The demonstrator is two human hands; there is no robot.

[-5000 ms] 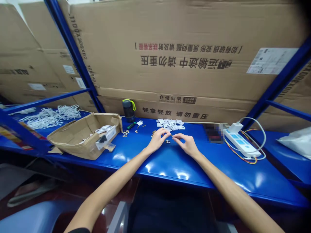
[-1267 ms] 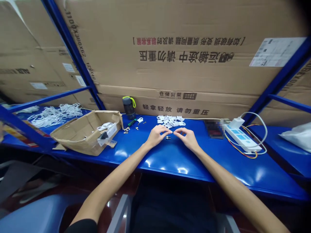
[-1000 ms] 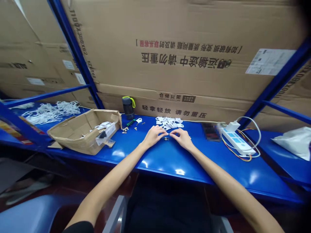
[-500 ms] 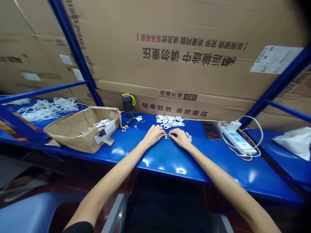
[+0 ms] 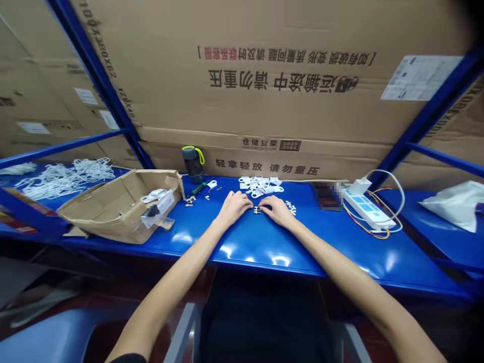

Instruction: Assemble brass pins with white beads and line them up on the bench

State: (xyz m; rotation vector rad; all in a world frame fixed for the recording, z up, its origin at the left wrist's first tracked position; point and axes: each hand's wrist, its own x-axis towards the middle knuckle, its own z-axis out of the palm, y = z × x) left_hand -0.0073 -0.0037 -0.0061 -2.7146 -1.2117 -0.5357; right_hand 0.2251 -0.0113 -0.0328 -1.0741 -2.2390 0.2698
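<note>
On the blue tabletop, my left hand and my right hand face each other, fingers bent. Between their fingertips lie a few small white pieces, too small to name in kind. My right thumb and fingertips are closed at the right edge of these pieces. The left fingers are pressed together just left of them; whatever they hold is hidden. Behind the hands lies a heap of white plastic parts with holes. Small white pieces are scattered beside my right hand.
On the left stand an open cardboard box, a dark bottle with a green strap and a green-handled tool. Small brass-coloured pieces lie near the box. To the right are a blurred dark object and a white power strip.
The view has shifted slightly, so the scene sits a little further left. My left fingertips are a bit further from the small pieces; the right hand stays at them.
</note>
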